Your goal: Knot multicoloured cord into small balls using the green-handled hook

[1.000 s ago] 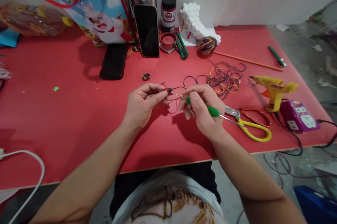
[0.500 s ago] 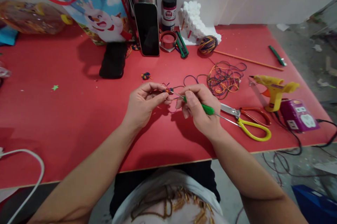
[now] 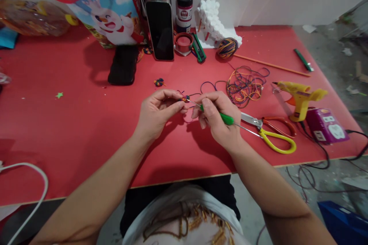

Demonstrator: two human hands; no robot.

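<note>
Between the thumb and fingers of my left hand (image 3: 158, 112) is a small multicoloured knotted cord piece (image 3: 186, 99). My right hand (image 3: 220, 120) is closed around the green handle of a metal hook tool (image 3: 226, 119), and its thin tip touches the cord piece. A thin cord runs from the piece to a loose tangle of multicoloured cord (image 3: 244, 86) right of my hands. Another small knotted piece (image 3: 159, 82) lies on the red table beyond my left hand. How the tip sits in the knots is too small to tell.
Scissors (image 3: 260, 124) lie beside my right hand, with a yellow glue gun (image 3: 299, 95) and a purple box (image 3: 326, 126) further right. Behind stand a phone (image 3: 160, 31), a jar (image 3: 184, 13) and a white model (image 3: 214, 18). A cord ball (image 3: 227, 48) rests near a stick (image 3: 271, 65).
The camera view has shifted very slightly. The cord piece looks turned a little at my left fingertips; both hands keep nearly the same place and hold.
</note>
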